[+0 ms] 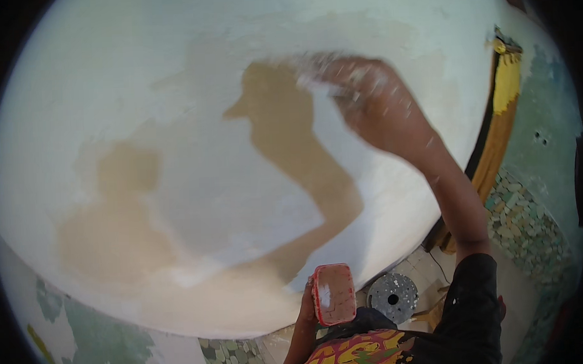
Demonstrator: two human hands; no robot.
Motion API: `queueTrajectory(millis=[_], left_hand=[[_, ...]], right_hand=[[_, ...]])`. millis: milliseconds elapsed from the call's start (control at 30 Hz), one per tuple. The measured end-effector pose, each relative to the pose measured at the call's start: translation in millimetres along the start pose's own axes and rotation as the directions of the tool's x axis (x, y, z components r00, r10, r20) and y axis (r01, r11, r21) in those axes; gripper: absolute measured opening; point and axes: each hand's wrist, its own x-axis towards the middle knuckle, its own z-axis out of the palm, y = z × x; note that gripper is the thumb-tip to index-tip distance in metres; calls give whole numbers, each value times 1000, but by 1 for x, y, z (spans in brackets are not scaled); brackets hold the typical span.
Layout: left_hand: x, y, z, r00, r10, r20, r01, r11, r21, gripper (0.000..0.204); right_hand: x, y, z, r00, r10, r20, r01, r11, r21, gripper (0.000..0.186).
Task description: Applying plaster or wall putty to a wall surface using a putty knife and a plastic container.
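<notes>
My right hand [366,102] is raised to a large pale wall surface [235,30], its fingers blurred by motion and flecked with white. Whether those fingers hold anything is hidden by the blur. Around it the surface carries uneven whitish and beige patches. Low in the view, my left hand [306,302] grips the side of a small rectangular red-rimmed tub [334,295] in front of my body. Inside the tub is a brownish layer with a white smear. The shadows of my head and arm fall across the surface.
A grey round paint-spotted object [392,298] with a dark centre hole stands on the tiled floor below. Along the right edge runs a wooden post [495,136] with yellow at its top. Beyond it are a mottled green wall [543,122] and a band of stone mosaic [527,215].
</notes>
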Motion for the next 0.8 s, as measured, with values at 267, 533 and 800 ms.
queueTrajectory(millis=[267,533,800], left_hand=[[14,-7,-27,997,-71,-42,71,997,6,66],[19,-12,-36,994,20,-110,-15,999,43,67],[26,-19,-10,989,-140,43,143,986,-87,71]], right_hand=[[-46,134,-89,867,369,-335,-414,908,-72,37],[-108,206,-84,882,266,-390,-298,954,-24,36],[-112,176,-36,928,236,-287,-357,781,-513,34]])
